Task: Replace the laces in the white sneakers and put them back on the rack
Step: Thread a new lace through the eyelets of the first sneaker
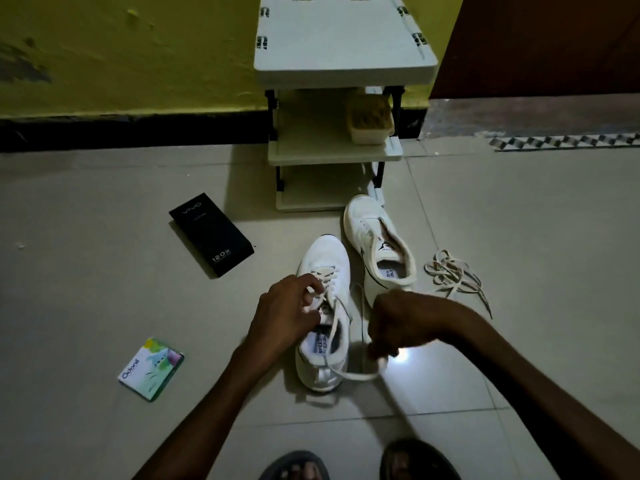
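1. Presently, the near sneaker (323, 258) stands on the floor tiles (104, 271) in front of the shoe rack (332, 155), toe pointing toward the rack, heel toward the person.
2. Left hand (287, 313): fingers curled over the sneaker's eyelet rows, on the side of the shoe left of the rack's centre line. Fingertips pinch a loop of the lace (356, 375) at the upper crossings, just above the tongue.
3. Right hand (401, 323): closed in a fist, in front of the rack and to the right of the near sneaker. The lace end is gripped inside the fist. The lace leaves the underside of the fingers, runs to the sneaker's heel and up toward the eyelets.
4. Far sneaker (367, 220): unlaced, tongue open, toe close to the rack's bottom right foot.
5. Loose laces (450, 275): a tangled pile on the tiles, in front of the rack and to its right, apart from both hands.
6. Beige container (370, 123): on the rack's middle shelf, right side.
7. Black box (211, 233): flat on the tiles, front-left of the rack.
8. Odonil packet (150, 368): farther front-left of the rack, nearer the person.
9. Sandalled feet (298, 469): at the lower frame edge, farthest from the rack.
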{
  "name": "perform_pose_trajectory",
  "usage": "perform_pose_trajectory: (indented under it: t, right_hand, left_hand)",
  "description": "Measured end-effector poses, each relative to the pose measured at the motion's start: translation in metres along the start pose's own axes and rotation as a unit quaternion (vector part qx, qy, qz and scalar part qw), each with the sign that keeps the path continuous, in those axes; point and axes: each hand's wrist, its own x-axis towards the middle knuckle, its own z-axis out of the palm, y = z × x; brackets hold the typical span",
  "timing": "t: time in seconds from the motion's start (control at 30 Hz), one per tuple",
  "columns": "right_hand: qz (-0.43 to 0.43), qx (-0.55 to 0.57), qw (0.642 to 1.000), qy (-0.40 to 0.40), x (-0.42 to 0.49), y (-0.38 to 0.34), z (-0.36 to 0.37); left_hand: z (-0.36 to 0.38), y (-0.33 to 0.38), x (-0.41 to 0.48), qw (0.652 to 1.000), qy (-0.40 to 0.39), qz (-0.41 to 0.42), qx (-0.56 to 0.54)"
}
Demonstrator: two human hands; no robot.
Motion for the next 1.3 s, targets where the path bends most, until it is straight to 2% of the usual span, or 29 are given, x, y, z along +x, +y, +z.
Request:
perform_pose_trajectory:
  t: [0.07, 0.13, 0.17, 0.23, 0.3, 0.33, 0.4, 0.53, 0.7, 0.87, 1.13, 1.3]
  right_hand:
    - [0.08, -0.11, 0.988, -0.08, 0.012, 0.008, 0.019]
    - [0.121, -0.14, 0.978, -0.093, 0.022, 0.013, 0.03]
    - [0.112, -0.152, 0.98, -0.059, 0.026, 0.015, 0.031]
    - [0.077, -0.15, 0.982, 0.084, 0.034, 0.021, 0.03]
    - [0.052, -0.044, 0.967, 0.244, 0.039, 0.019, 0.028]
    - [0.037, 0.013, 0.955, 0.293, 0.041, 0.014, 0.028]
    - [0.018, 0.065, 0.944, 0.324, 0.045, 0.001, 0.031]
    - [0.006, 0.048, 0.917, 0.396, 0.053, -0.016, 0.043]
    - [0.051, 0.092, 0.928, 0.357, 0.054, -0.016, 0.037]
    - [0.049, 0.049, 0.944, 0.321, 0.051, -0.017, 0.028]
    - [0.051, 0.021, 0.914, 0.401, 0.039, -0.008, 0.039]
    - [0.104, -0.029, 0.893, 0.437, 0.038, 0.0, 0.035]
  left_hand:
    - [0.007, -0.002, -0.003, 1.0, 0.013, 0.014, 0.006]
    - [0.014, 0.0, -0.007, 0.999, 0.027, 0.021, 0.011]
    - [0.016, 0.001, -0.009, 0.999, 0.037, 0.018, 0.015]
    - [0.02, 0.002, -0.01, 0.998, 0.064, 0.007, 0.025]
    - [0.021, 0.001, -0.008, 0.996, 0.083, -0.011, 0.027]
    - [0.021, 0.001, -0.007, 0.996, 0.087, -0.018, 0.025]
    - [0.021, 0.002, -0.004, 0.996, 0.085, -0.028, 0.025]
    - [0.02, 0.001, -0.003, 0.997, 0.07, -0.023, 0.007]
    - [0.012, -0.006, -0.001, 0.996, 0.07, -0.041, -0.04]
    - [0.015, -0.007, 0.0, 0.997, 0.065, -0.024, -0.022]
    - [0.025, -0.01, -0.004, 0.995, 0.096, 0.019, 0.001]
    - [0.031, -0.007, -0.005, 0.994, 0.104, 0.006, 0.022]
